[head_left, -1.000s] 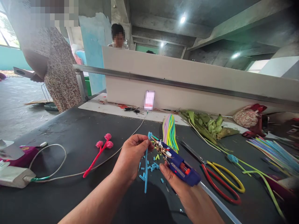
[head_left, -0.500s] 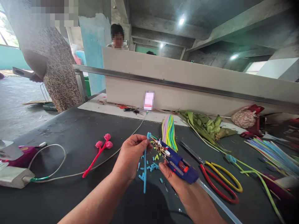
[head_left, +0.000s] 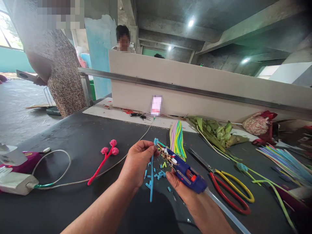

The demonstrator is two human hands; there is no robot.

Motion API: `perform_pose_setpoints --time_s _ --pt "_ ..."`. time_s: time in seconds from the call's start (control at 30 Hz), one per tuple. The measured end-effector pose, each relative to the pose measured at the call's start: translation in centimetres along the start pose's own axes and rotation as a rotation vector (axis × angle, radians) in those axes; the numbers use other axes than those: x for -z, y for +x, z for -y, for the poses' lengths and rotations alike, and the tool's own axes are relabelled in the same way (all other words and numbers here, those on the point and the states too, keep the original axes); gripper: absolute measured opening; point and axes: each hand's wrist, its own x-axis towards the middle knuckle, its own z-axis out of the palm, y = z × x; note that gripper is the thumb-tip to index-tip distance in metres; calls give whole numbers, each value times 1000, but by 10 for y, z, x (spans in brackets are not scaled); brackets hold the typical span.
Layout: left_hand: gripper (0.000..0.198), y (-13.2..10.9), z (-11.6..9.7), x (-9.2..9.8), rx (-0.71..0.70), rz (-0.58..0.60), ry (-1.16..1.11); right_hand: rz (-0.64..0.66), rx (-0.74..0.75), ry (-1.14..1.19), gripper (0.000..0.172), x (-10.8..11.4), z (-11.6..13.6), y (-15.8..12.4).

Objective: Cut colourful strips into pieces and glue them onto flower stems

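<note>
My left hand pinches a blue pipe cleaner near its top, where a small curled blue tuft sits above the fingertips. The rest of the stem hangs straight down below the fingers. My right hand is wrapped round a dark blue glue gun with a clear glue stick in its back. Its grimy nozzle end points at the blue tuft; whether they touch I cannot tell. Short cut blue pieces lie on the table below my hands.
Scissors with red and yellow handles lie right of the glue gun. Behind are colourful pipe cleaners and green leaves. A pink pipe-cleaner flower, a cable and a white power strip lie left. A person stands beyond the table.
The whole view has shifted very slightly. Both hands keep the same hold on the pipe cleaner and the glue gun, with no clear movement between them.
</note>
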Motion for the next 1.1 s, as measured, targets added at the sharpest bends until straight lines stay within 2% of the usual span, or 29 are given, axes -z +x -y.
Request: perform_pose_setpoints --time_s 0.23,0.33,0.43,0.53,0.63,0.73,0.8,0.93,1.1 --pt "17 0 0 1 7 47 -9 -38 -80 50 26 2 8 -4" --pt "18 0 -3 2 28 93 -88 -92 -54 26 24 1 -3 2" --pt "18 0 -7 2 85 112 -139 -83 -38 6 23 2 -13 9" --pt "18 1 -8 3 118 119 -176 -92 16 38 23 6 -10 11" --pt "14 4 -8 6 99 85 -210 -115 41 61 21 6 -3 12" --pt "12 10 -11 13 17 -35 -249 -107 50 50 19 1 -10 19" --pt "11 14 -15 18 -36 -92 -269 -86 64 -75 17 -4 -20 27" --pt "11 17 -24 27 -115 -116 -299 86 114 -417 13 -14 -34 39" --pt "10 18 -26 31 -151 -119 -323 161 118 -547 15 -22 -43 53"
